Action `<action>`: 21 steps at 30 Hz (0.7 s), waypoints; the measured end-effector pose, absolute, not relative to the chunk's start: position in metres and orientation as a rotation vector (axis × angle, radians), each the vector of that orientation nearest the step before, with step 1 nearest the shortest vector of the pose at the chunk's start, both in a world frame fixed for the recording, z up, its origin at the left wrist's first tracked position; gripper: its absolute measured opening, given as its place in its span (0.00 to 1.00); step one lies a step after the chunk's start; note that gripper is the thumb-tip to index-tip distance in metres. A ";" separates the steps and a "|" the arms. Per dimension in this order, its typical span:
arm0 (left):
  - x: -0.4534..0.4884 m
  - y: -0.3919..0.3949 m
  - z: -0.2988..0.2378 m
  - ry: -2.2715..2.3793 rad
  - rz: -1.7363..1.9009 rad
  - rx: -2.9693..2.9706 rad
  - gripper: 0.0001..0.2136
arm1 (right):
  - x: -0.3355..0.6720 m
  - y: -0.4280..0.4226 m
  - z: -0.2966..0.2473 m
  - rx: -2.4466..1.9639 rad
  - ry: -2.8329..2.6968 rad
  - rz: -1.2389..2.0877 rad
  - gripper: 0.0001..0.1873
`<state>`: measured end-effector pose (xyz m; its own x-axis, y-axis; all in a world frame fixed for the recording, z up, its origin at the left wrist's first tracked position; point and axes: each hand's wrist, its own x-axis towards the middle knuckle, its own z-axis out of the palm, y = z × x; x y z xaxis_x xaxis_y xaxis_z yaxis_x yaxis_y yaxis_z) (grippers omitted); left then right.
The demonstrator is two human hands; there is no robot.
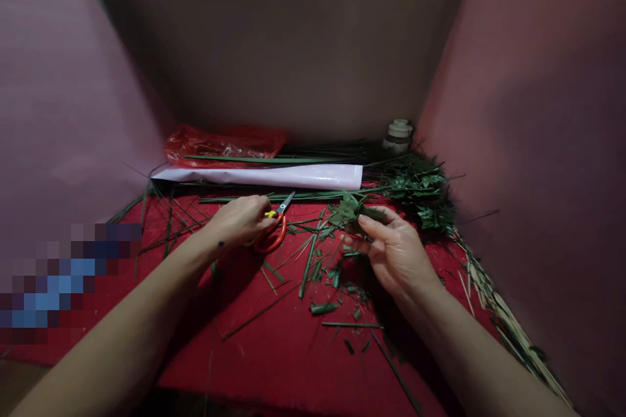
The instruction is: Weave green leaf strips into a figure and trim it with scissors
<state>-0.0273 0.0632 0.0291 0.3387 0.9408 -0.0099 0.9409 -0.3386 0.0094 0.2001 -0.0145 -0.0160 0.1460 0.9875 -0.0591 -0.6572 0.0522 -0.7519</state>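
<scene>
My left hand (243,220) is curled at the handles of a pair of scissors (278,234) with red and yellow grips. The blades point away to the upper right, and part of the handles is hidden behind my fingers. In my right hand (394,244), thumb and fingers pinch a dark green piece with jagged, leaf-like points (348,210). It is held just above the table, to the right of the scissors. Green cuttings (323,307) and thin strips lie scattered beneath and between both hands.
A red-covered table (235,365) meets walls at the back and sides. Across the back lie a rolled white sheet (323,177), red plastic (229,143) and long green strips. A pile of leafy green pieces (428,199), a small jar (398,137) and pale stalks (513,326) line the right.
</scene>
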 end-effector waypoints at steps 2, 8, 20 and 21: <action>-0.022 0.058 0.027 1.654 0.071 2.619 0.13 | 0.203 -0.013 -0.017 -0.747 -0.568 1.366 0.12; 0.003 0.034 0.013 1.314 -0.062 2.737 0.10 | 0.208 -0.009 -0.019 -0.763 -0.584 1.354 0.13; 0.020 0.022 -0.013 1.546 -0.149 2.848 0.13 | 0.207 -0.009 -0.022 -0.790 -0.624 1.380 0.11; 0.019 0.023 -0.013 1.560 -0.156 2.844 0.13 | 0.207 -0.009 -0.022 -0.792 -0.629 1.387 0.11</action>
